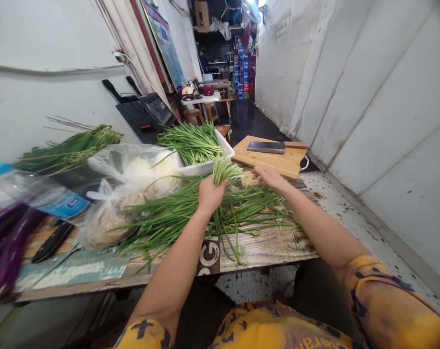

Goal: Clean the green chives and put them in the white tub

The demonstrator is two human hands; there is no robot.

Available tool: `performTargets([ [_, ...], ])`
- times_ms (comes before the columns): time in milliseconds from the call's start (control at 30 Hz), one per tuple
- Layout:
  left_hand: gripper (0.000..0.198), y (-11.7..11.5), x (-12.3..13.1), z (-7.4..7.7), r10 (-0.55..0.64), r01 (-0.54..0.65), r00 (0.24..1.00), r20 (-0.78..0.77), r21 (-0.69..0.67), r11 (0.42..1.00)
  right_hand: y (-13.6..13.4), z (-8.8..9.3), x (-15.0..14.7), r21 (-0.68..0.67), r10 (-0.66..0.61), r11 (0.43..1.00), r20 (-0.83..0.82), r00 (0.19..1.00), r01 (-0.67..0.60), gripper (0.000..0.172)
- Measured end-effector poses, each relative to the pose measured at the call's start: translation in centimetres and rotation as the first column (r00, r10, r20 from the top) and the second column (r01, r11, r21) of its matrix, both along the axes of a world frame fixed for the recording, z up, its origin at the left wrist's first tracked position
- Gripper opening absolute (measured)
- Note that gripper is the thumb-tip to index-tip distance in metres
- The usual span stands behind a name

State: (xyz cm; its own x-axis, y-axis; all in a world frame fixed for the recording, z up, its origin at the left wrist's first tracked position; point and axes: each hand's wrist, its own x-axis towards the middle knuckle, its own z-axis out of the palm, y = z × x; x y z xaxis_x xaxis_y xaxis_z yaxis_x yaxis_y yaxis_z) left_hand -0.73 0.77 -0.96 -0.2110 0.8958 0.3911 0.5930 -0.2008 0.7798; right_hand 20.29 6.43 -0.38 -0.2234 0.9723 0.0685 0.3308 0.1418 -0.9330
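Pale walls (pixel 387 92) flank a dark floor (pixel 254 116) and a white table (pixel 205 99)

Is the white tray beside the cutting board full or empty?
Full, or nearly so: green stalks pile above the rim of the white tray; some inner wall shows at right.

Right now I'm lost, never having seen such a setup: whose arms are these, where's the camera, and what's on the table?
No machine here: these are a person's bare arms, seen from one camera worn on the head, looking forward and down. The left hand holds a bunch of thin green stalks with pale ends; the right hand is open, near the light-brown wooden cutting board bearing a dark-bladed cleaver. Long loose green stalks spread over the weathered wooden table; more lie in the white plastic tub.
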Motion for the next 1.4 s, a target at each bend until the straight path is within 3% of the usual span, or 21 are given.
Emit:
performTargets([
  [67, 0.018, -0.1, 0.1, 0.1, 0.009, -0.009, 1.0, -0.007, 0.006, 1.0, -0.5, 0.0, -0.6, 0.068, 0.141, 0.988, -0.043, 0.989, -0.138, 0.031],
  [133, 0.017, -0.1, 0.1, 0.2, 0.005, -0.005, 1.0, -0.004, 0.009, 1.0, -0.6, -0.2, -1.2, 0.143, 0.176, 0.975, -0.046, 0.983, -0.168, 0.031],
  [233, 0.019, 0.0, -0.2, 0.1, 0.04, -0.04, 0.999, 0.024, 0.009, 0.999, 0.2, -0.8, -1.2, 0.211, -0.065, 0.976, 0.083, 0.994, 0.046, 0.037],
  [300, 0.022, 0.1, -0.4, 0.1, 0.094, -0.095, 0.994, 0.053, 0.015, 0.995, 1.2, -1.4, -0.9, 0.285, -0.172, 0.954, 0.277, 0.945, 0.09, 0.029],
  [333, 0.023, 0.1, -0.5, 0.1, 0.119, -0.12, 0.991, 0.067, 0.021, 0.992, 1.7, -1.7, -0.9, 0.342, -0.184, 0.939, 0.382, 0.906, 0.047, 0.026],
  [433, 0.025, 0.1, -0.6, 0.3, 0.158, -0.164, 0.982, 0.103, 0.051, 0.985, 3.0, -2.6, -1.9, 0.493, -0.215, 0.861, 0.573, 0.791, -0.123, 0.042],
  [567, 0.03, -0.2, -0.7, 0.5, 0.145, -0.155, 0.982, 0.121, 0.085, 0.984, 4.4, -2.4, -4.1, 0.499, -0.172, 0.823, 0.675, 0.717, -0.272, 0.02],
  [633, 0.032, -0.2, -0.8, 0.6, 0.136, -0.147, 0.985, 0.11, 0.091, 0.985, 4.3, -1.5, -4.3, 0.507, -0.122, 0.79, 0.68, 0.723, -0.344, 0.017],
  [767, 0.029, -0.2, -0.7, 0.5, 0.12, -0.125, 0.991, 0.052, 0.101, 0.987, 1.6, 0.1, -2.7, 0.562, 0.084, 0.75, 0.442, 0.893, -0.349, 0.011],
  [867, 0.026, -0.2, -0.4, 0.3, -0.026, 0.027, 1.0, -0.016, 0.071, 0.997, -1.2, 0.4, -1.5, 0.501, 0.193, 0.824, 0.189, 0.963, -0.263, 0.015],
  [1000, 0.022, -0.2, 0.0, 0.2, -0.128, 0.13, 0.99, -0.05, 0.018, 0.991, -2.7, 0.0, -1.2, 0.39, 0.138, 0.909, 0.042, 0.99, -0.143, 0.02],
  [1100, 0.021, -0.2, 0.1, 0.3, -0.107, 0.108, 0.993, -0.051, 0.022, 0.994, -2.6, -0.2, -1.8, 0.388, 0.195, 0.903, 0.011, 0.981, -0.184, 0.017],
  [1200, 0.024, -0.4, 0.3, 0.4, -0.114, 0.114, 0.994, -0.005, 0.057, 0.992, -2.5, -0.6, -2.8, 0.242, 0.154, 0.965, -0.208, 0.966, -0.102, 0.019],
  [1300, 0.027, -0.6, 0.7, 0.4, -0.133, 0.13, 0.99, 0.042, 0.084, 0.988, -2.1, -1.2, -3.8, -0.065, -0.005, 0.997, -0.548, 0.836, -0.037, 0.029],
  [1400, 0.025, -0.8, 0.9, 0.5, -0.114, 0.11, 0.992, 0.047, 0.075, 0.991, -1.2, -1.5, -3.6, -0.18, -0.137, 0.984, -0.683, 0.717, 0.016, 0.037],
])
